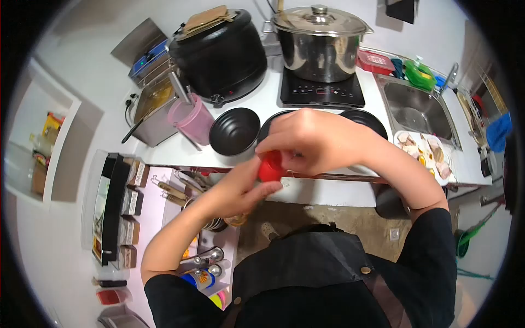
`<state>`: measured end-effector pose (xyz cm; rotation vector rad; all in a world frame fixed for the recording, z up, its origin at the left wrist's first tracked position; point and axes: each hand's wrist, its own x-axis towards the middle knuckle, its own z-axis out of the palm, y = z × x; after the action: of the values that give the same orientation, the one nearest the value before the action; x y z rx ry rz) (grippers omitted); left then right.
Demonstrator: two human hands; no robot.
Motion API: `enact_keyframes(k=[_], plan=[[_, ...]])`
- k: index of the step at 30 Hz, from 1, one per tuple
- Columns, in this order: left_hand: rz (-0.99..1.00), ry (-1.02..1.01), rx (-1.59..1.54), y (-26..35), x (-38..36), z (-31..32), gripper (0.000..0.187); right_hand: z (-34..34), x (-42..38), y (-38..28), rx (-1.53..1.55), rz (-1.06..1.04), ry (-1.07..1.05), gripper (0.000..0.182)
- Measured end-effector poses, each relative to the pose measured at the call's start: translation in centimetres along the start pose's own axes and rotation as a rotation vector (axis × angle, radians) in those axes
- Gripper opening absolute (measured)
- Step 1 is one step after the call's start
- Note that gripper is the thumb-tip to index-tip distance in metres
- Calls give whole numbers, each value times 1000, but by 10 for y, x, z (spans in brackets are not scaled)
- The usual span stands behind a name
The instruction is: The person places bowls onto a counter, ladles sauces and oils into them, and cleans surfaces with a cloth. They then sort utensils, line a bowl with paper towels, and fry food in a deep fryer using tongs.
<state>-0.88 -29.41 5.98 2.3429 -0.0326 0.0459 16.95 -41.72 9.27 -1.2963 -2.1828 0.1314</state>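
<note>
In front of my chest, my left hand (246,191) grips a small red container (270,168), smooth and rounded; its far side is hidden by fingers. My right hand (309,141) is closed just above and beside the red container, fingers curled and slightly blurred. What it pinches, if anything, cannot be made out. Beyond the hands, a black bowl (235,131) stands on the white counter (251,98). A second black bowl is mostly covered by my right hand, and another black bowl (363,119) shows past my right wrist.
A lidded steel pot (322,52) stands on a black induction cooker (322,90). Left of it are a black soup kettle (219,60) and a pink pitcher (191,120). At right, a white tray with meat pieces (429,153) sits near the sink (418,109). Ladles (210,257) lie at lower left.
</note>
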Motion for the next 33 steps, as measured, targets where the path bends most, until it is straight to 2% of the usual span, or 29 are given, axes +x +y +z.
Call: enact_keyframes(k=[3,4,7,9,11,13,15,16,17,18,21,25,28,30,33], plan=[[-35,-70,-226,-8,-4,13,36,11,-2,25,213,270,-23,30],[-84,-12,-247,-13,-5,14,36,23,-5,33,143,297,64,30],[-236,117,-281,-48,3,-4,38,63,-21,34,240,332,399,27],[-444,191,34,-44,12,-31,33,105,-49,39,458,360,293,32],[-330,233,497,-104,17,-46,33,146,-91,35,1021,531,-26,36],[-444,80,718,-134,21,-49,36,195,-150,48,1256,786,-269,35],[-538,-35,871,-153,26,-50,38,267,-232,59,1205,1145,-268,46],[-576,-71,917,-161,28,-50,38,336,-316,71,978,891,-110,52],[-615,-111,963,-170,31,-52,38,358,-359,69,849,1067,-195,52],[-606,-51,1011,-185,36,-54,36,364,-391,58,736,1249,-301,52],[-555,-21,1104,-178,49,-56,35,360,-468,17,680,1615,-448,51],[-528,-191,1171,-174,51,-49,30,337,-518,-33,718,1886,-458,50],[-569,-107,1176,-178,60,-63,30,332,-536,-60,744,1993,-417,50],[-536,-44,1155,-178,67,-67,32,329,-536,-67,748,2002,-414,49],[-437,-107,1190,-173,72,-54,30,325,-527,-56,740,1945,-441,49]])
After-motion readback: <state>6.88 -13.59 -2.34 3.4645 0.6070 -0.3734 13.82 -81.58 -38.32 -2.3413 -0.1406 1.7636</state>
